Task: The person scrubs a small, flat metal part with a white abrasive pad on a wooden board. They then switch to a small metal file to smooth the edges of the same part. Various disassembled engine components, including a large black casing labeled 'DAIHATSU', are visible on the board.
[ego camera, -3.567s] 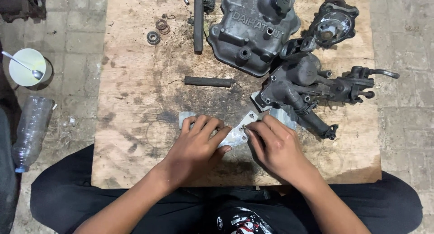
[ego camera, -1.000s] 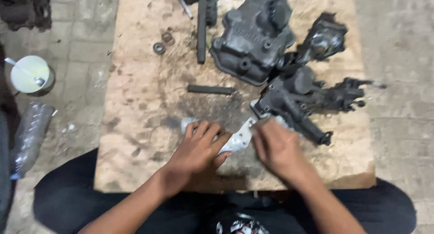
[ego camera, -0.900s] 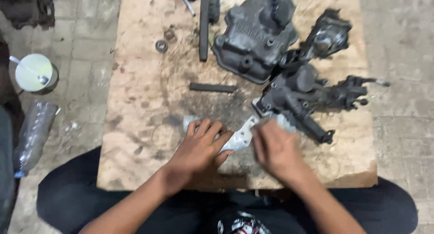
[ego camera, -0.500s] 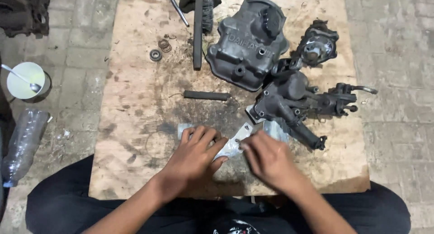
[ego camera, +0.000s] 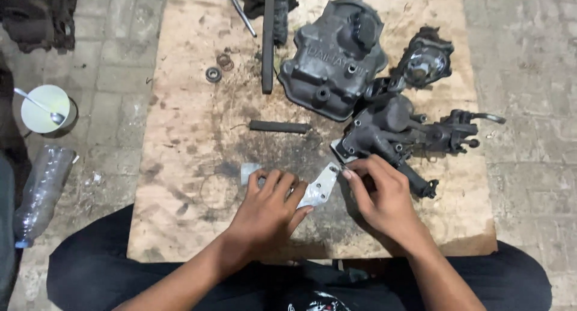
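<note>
A thin light-grey flat piece with holes lies on the stained wooden board. My left hand presses flat on its left part, fingers spread over it. My right hand is at its upper right corner, thumb and forefinger pinched there; whether they hold something small I cannot tell. Just beyond my right hand sits a dark greasy engine part with pipes.
A grey engine cover and a round dark housing lie at the back. A black bar, long black brush, bearing and rings are on the board. On the paved floor left: cup with spoon, plastic bottle.
My right hand has shifted up and right, from over the flat piece's middle to its upper right corner. My left hand stays pressed on the piece. The camera has moved slightly.
</note>
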